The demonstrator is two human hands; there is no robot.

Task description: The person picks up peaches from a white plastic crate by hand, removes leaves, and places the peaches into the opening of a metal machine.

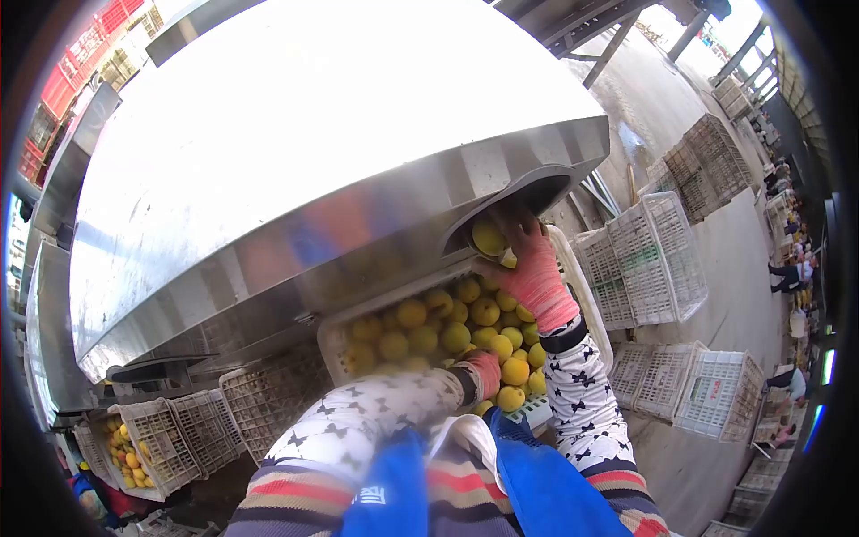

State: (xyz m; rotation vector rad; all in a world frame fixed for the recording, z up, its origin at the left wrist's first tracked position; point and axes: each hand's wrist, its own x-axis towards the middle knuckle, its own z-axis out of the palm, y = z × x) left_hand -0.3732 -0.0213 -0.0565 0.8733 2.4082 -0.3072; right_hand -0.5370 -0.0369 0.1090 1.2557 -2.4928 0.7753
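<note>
A white plastic crate [333,338] full of yellow fruit [447,324] stands under the outlet [537,190] of a large steel machine [295,170]. My right hand [534,268], in a pink glove, reaches up to the outlet mouth, its fingers curled around a yellow fruit [488,237] there. My left hand [483,371], also in a pink glove, lies low on the fruit at the near side of the crate. The patterned sleeve hides most of this hand, so its fingers are not visible.
Empty white crates [658,259] are stacked to the right, more [693,385] lying on the concrete floor. On the left, under a second outlet, stands another crate [148,447] holding some fruit. Other people [792,273] are at work along the far right edge.
</note>
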